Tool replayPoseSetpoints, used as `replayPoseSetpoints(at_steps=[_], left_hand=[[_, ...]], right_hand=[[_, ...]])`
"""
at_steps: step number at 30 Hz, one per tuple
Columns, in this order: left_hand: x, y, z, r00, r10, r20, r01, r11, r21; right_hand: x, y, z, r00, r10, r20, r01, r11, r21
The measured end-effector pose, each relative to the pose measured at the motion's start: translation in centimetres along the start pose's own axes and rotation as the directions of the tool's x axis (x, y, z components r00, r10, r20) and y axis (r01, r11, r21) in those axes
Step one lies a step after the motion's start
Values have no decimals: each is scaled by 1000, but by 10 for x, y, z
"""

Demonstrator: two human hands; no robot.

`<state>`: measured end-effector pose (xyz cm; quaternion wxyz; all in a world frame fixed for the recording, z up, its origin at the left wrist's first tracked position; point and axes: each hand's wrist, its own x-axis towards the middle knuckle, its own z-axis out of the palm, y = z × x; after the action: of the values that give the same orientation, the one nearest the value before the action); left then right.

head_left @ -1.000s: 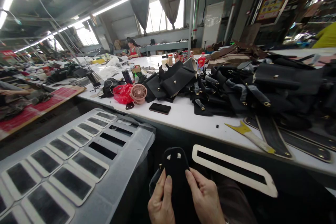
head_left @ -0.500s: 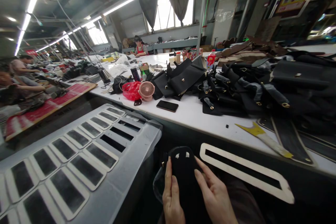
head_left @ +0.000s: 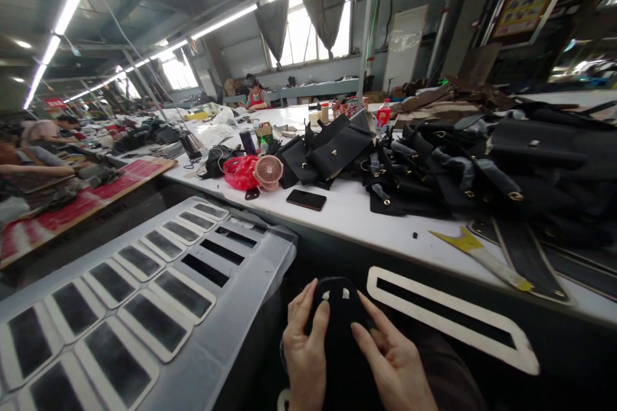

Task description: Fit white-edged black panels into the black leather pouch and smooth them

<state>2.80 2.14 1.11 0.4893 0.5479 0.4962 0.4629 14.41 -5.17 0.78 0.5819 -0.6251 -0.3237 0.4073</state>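
Black, soft-looking material lies between 2 bare hands: a long piece point(head_left: 341, 327) with a rounded far end, low before the wearer. Its long axis runs straight out from the body, and its near part merges with the dark below, so where it ends cannot be told. The left hand point(head_left: 307, 347) is bent close round the left edge, thumb on the upper face close by the left of 2 small white patches point(head_left: 346, 293). The right hand point(head_left: 394, 359) is half-curled on the right edge, thumb bent on the face and set nearer the body; the left thumb is therefore the nearer to the patches. Fingers underneath are hidden.

Just beyond the right hand, a cream frame point(head_left: 525, 353) with a long slot slants away, apart from the long piece. To the left, a grey board point(head_left: 226, 334) bears pale-rimmed dark panels point(head_left: 154, 320).

Farther on, a white table point(head_left: 347, 209) carries a phone point(head_left: 306, 200), a pink fan point(head_left: 268, 172) beside a red plastic bag point(head_left: 240, 171), and heaped black bags point(head_left: 340, 148). Beyond is a person in a red apron point(head_left: 257, 101).
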Motion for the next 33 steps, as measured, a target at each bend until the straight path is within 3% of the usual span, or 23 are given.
replayPoseSetpoints(at_steps=[6,9,11,14,19,22,26,30,33], left_hand=[[-3,-6,1,981,-195,-11,189,963,-193],[5,-2,-4,995,-101,23,104,980,-167],[13,5,-8,993,-24,115,39,990,-136],[22,13,-11,964,-34,264,70,989,-127],[23,6,-7,962,-13,272,51,990,-130],[20,2,-4,958,30,285,10,991,-137],[19,-1,-1,950,90,300,-41,985,-167],[18,-3,3,938,112,329,-45,977,-207],[17,-4,7,932,111,344,-22,968,-251]], right_hand=[[-4,-7,7,994,-90,-59,88,996,-34],[-7,-8,8,991,-121,-57,119,992,-30],[-10,-7,9,990,-131,-43,130,991,-37],[-13,-7,9,991,-133,-10,132,988,-82],[-4,-22,-3,986,-127,110,154,945,-290],[8,-33,-11,965,-218,144,257,885,-389],[18,-33,-14,890,-436,137,448,775,-445],[18,-33,-12,732,-678,68,626,630,-458],[14,-38,-13,652,-750,114,714,557,-423]])
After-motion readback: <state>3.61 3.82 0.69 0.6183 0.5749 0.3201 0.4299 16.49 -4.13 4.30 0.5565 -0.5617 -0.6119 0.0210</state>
